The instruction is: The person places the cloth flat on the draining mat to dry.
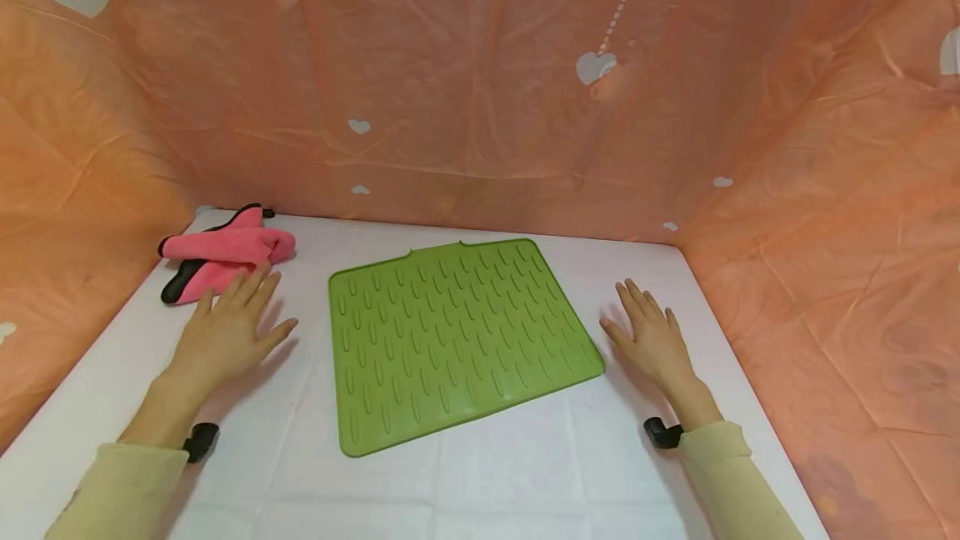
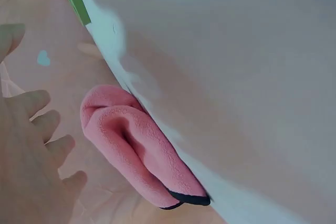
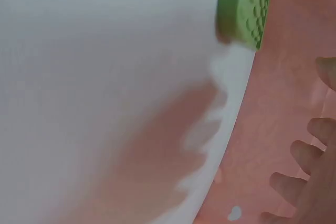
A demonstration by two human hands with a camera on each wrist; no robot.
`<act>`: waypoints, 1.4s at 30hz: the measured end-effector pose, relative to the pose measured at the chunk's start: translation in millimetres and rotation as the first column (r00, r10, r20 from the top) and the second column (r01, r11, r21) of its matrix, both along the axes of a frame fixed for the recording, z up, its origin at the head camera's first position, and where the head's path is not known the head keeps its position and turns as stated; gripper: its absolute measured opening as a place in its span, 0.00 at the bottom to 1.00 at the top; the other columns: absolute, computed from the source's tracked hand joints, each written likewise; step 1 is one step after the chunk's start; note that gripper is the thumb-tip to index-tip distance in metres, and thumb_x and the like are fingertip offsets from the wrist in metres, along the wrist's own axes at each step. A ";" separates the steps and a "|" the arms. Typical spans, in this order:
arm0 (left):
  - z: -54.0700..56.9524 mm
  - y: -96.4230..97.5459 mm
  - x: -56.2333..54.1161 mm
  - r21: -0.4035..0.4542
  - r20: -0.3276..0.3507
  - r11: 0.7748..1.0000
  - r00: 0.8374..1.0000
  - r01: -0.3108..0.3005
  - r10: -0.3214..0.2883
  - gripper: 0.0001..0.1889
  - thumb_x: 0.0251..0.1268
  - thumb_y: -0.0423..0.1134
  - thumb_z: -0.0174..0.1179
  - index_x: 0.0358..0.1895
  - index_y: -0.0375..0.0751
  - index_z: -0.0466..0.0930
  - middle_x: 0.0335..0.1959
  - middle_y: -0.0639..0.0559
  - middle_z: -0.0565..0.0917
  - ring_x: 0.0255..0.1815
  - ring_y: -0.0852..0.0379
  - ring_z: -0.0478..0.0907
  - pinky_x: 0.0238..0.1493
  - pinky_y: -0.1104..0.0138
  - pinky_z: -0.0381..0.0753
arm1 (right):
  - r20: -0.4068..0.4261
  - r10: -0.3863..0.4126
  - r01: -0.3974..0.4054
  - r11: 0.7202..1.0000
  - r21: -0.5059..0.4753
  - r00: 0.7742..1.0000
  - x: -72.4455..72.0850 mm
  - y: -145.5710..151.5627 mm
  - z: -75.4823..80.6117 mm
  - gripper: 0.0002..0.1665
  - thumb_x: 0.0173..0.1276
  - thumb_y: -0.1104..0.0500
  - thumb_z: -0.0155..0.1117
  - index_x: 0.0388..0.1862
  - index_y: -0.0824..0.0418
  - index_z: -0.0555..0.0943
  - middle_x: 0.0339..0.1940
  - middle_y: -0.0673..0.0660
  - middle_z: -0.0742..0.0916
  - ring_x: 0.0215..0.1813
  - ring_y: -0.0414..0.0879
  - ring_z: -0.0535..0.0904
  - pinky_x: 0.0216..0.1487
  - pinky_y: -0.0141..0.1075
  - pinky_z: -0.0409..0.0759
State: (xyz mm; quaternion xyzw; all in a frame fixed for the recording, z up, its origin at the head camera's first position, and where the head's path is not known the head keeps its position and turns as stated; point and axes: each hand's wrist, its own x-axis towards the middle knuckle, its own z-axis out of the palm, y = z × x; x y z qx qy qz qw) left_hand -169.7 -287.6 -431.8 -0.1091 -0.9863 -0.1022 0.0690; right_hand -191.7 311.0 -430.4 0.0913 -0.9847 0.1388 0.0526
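A green rubbery mat [image 1: 457, 332] with rows of raised oval ridges lies slightly turned on the white table. To its left, my left hand [image 1: 228, 327] hovers over the table with fingers spread, holding nothing. Its fingertips overlap the near edge of a crumpled pink cloth [image 1: 232, 247] with black trim in the head view; the left wrist view shows the cloth [image 2: 131, 145] beyond the hand. On the other side, my right hand [image 1: 652, 336] hangs above the table just right of the mat's corner, fingers straight and nothing in them. Its shadow falls on the tabletop in the right wrist view.
Orange sheeting [image 1: 465, 90] printed with pale hearts walls in the table at the back and both sides. White cloth covers the tabletop [image 1: 495, 473]. A black band [image 1: 201, 442] sits on the left wrist, another black band [image 1: 663, 433] on the right.
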 end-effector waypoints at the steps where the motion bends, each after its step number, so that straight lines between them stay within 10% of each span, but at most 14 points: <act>1: 1.3 -0.6 -1.1 0.003 -0.008 1.000 1.000 0.001 -0.001 0.44 0.74 0.57 0.59 0.80 0.30 0.56 0.83 0.32 0.53 0.81 0.29 0.48 0.73 0.28 0.46 | -0.006 0.004 -0.004 1.000 -0.005 1.000 0.5 -1.8 0.3 0.44 0.81 0.41 0.54 0.84 0.64 0.57 0.84 0.66 0.60 0.81 0.72 0.55 0.75 0.72 0.48; 30: 10.0 -55.7 -59.3 -0.059 0.024 0.998 1.000 0.013 -0.012 0.39 0.80 0.51 0.54 0.80 0.28 0.55 0.82 0.28 0.50 0.82 0.26 0.42 0.74 0.28 0.36 | -0.034 0.202 -0.201 0.979 0.039 0.979 34.6 -63.5 -10.0 0.43 0.77 0.42 0.61 0.83 0.60 0.63 0.84 0.59 0.63 0.82 0.65 0.59 0.77 0.68 0.53; 42: 10.7 -64.0 -86.8 -0.033 0.161 0.999 0.987 0.009 -0.003 0.40 0.82 0.55 0.49 0.82 0.32 0.48 0.83 0.27 0.45 0.80 0.23 0.39 0.72 0.26 0.33 | -0.062 0.289 -0.284 0.956 0.077 0.955 44.5 -75.8 -8.1 0.44 0.75 0.41 0.62 0.82 0.59 0.64 0.83 0.61 0.65 0.81 0.66 0.60 0.76 0.68 0.56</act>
